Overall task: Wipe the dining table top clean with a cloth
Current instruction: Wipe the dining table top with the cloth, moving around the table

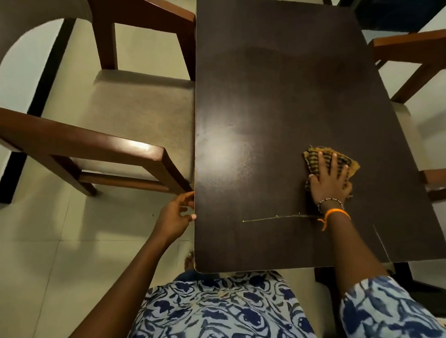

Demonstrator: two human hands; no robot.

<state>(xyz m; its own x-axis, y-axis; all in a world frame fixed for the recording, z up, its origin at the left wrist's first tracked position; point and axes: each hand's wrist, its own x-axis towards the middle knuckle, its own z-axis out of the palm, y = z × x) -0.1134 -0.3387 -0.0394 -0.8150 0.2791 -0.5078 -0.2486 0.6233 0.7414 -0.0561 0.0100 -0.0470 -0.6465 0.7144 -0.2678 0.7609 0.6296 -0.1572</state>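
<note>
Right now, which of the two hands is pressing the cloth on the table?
The right hand, fingers spread flat on the yellow and black checked cloth on the dark brown table top. The left hand only holds the table's left edge.

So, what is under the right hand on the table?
Under the right hand lies a striped yellow and dark cloth, pressed flat onto the dark table top with spread fingers. The cloth's middle and the table surface beneath it are covered, so any dirt there cannot be seen.
</note>
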